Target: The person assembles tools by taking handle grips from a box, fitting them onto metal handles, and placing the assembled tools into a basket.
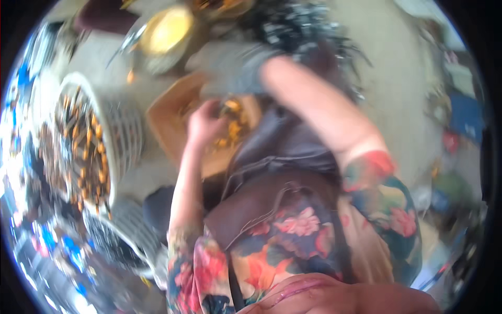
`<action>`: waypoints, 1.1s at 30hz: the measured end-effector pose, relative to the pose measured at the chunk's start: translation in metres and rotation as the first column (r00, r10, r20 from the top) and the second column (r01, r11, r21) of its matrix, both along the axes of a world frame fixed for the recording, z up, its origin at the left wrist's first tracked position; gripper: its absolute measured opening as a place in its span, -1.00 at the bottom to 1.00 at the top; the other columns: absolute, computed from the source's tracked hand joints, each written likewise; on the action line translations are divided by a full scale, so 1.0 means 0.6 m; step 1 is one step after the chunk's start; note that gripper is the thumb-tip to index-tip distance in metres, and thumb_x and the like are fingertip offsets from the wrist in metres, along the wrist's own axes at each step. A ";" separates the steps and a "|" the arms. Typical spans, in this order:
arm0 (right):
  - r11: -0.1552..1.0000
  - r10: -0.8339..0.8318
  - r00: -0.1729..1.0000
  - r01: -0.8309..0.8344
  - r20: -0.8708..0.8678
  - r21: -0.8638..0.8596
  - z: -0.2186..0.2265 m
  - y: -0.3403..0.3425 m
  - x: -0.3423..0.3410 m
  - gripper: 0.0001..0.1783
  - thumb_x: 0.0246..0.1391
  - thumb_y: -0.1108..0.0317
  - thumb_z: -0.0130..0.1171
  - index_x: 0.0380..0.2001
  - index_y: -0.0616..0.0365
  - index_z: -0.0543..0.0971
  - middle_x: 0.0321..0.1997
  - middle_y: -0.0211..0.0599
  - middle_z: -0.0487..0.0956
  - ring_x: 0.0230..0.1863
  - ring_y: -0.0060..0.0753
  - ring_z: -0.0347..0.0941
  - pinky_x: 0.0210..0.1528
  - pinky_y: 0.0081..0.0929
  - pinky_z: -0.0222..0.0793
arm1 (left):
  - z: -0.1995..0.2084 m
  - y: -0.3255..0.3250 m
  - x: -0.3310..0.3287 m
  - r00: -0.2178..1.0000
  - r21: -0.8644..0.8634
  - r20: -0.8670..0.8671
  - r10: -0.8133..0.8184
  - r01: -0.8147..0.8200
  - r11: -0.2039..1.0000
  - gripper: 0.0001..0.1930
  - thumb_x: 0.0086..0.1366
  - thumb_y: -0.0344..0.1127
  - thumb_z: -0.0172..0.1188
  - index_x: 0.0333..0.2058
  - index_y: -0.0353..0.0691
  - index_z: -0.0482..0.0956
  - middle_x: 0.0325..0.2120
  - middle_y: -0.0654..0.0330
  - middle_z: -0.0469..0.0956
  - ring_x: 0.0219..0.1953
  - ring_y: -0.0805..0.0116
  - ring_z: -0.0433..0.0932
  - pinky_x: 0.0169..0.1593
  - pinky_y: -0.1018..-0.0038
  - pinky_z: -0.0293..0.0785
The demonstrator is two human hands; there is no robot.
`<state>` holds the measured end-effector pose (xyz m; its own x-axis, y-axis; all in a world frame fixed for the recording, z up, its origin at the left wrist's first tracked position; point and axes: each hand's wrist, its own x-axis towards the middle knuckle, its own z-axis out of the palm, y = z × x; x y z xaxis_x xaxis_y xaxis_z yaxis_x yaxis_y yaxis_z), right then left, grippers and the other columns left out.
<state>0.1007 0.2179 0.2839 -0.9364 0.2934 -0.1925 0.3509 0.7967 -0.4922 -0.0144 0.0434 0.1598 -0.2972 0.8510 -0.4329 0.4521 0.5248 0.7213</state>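
The whole picture is smeared by motion. My left hand (205,123) rests with curled fingers on a heap of small orange-yellow pieces (234,127) lying on a tan wooden tray (170,118). Whether it grips any of them is lost in the blur. My right forearm (319,110) reaches up and across above the tray. Its hand blends into a grey smear (230,70) at the tray's far edge, so I cannot make out the fingers. A brown apron (272,172) over floral sleeves fills the lower middle.
A white woven basket (128,136) with orange and dark pieces stands left of the tray. A second white basket (123,230) lies lower left. A metal bowl with yellow contents (166,30) sits at the top, beside a dark shiny tangle (300,26). Beige floor (397,78) shows at right.
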 end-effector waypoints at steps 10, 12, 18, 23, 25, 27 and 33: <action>0.804 -0.213 0.917 -0.032 -0.338 -0.594 0.088 -0.023 -0.023 -0.49 0.02 -0.02 0.02 -0.07 0.09 0.54 -0.09 -0.13 0.56 -0.01 -0.12 0.47 -0.01 -0.31 0.34 | 0.237 -0.007 -0.005 0.824 0.689 0.533 0.189 -0.553 0.469 -0.43 0.29 -0.36 0.06 0.21 -0.28 0.05 0.13 0.01 0.28 0.07 0.08 0.38 0.12 0.21 0.37; 0.855 -0.169 0.922 -0.039 -0.349 -0.518 0.130 -0.028 -0.002 -0.50 0.02 -0.01 0.03 -0.07 0.09 0.54 -0.09 -0.12 0.56 -0.01 -0.12 0.46 -0.01 -0.32 0.34 | 0.261 0.018 0.020 0.649 0.582 0.761 -0.012 -0.675 0.454 -0.45 0.33 -0.26 0.00 0.21 -0.26 0.04 0.15 -0.03 0.24 0.10 0.08 0.35 0.14 0.20 0.33; 0.978 -0.201 0.849 0.145 -0.488 -0.151 0.167 0.047 0.083 -0.55 0.07 -0.03 0.04 -0.12 0.05 0.54 -0.16 -0.17 0.58 -0.15 -0.17 0.53 -0.06 -0.32 0.40 | 0.281 0.051 -0.011 0.568 0.471 0.814 0.122 -0.768 0.434 -0.65 0.43 -0.20 -0.17 0.12 -0.15 0.21 0.06 0.05 0.35 0.12 0.13 0.34 0.07 0.24 0.36; 0.642 -0.719 0.355 0.668 -0.598 -0.376 -0.064 0.259 0.325 -0.60 0.06 0.01 0.09 -0.22 0.08 0.59 -0.36 -0.18 0.61 -0.31 -0.28 0.54 -0.13 -0.38 0.41 | 0.212 0.004 -0.032 0.555 0.365 0.824 0.116 -0.676 0.640 -0.65 0.41 -0.22 -0.11 0.11 -0.13 0.20 -0.06 0.03 0.40 -0.11 0.19 0.44 -0.03 0.23 0.43; 0.367 -0.909 0.317 0.916 -0.269 -0.159 -0.159 0.275 0.414 -0.51 0.10 0.00 -0.01 -0.06 0.14 0.51 -0.08 -0.04 0.56 -0.04 -0.14 0.48 0.03 -0.31 0.33 | 0.196 -0.009 -0.005 0.552 0.306 0.807 0.210 -0.694 0.651 -0.64 0.40 -0.22 -0.08 0.11 -0.11 0.20 -0.10 0.03 0.42 -0.19 0.21 0.46 -0.07 0.25 0.45; 0.235 -0.971 0.227 0.963 0.071 0.133 -0.273 0.303 0.494 -0.51 0.12 0.03 -0.08 -0.02 0.13 0.48 0.02 0.02 0.49 0.06 -0.01 0.41 0.09 -0.25 0.30 | 0.178 -0.015 0.030 0.531 0.176 0.747 0.401 -0.739 0.650 -0.64 0.39 -0.21 -0.06 0.12 -0.07 0.20 -0.16 0.02 0.45 -0.26 0.24 0.46 -0.13 0.25 0.46; 0.110 -0.992 0.117 0.981 -0.038 0.158 -0.468 0.333 0.549 -0.12 -0.24 -0.29 0.24 0.09 0.07 0.43 0.08 -0.02 0.46 0.10 -0.02 0.38 0.11 -0.23 0.29 | 0.149 0.004 0.076 0.474 -0.031 0.726 0.498 -0.701 0.712 -0.64 0.38 -0.31 -0.08 0.14 -0.03 0.20 -0.20 0.06 0.48 -0.27 0.28 0.51 -0.17 0.33 0.48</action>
<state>0.4303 0.4175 0.0029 0.2074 0.9723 -0.1082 0.8979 -0.2331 -0.3735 0.0313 0.0459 0.2490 -0.5073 0.6723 -0.5392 -0.5380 0.2417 0.8075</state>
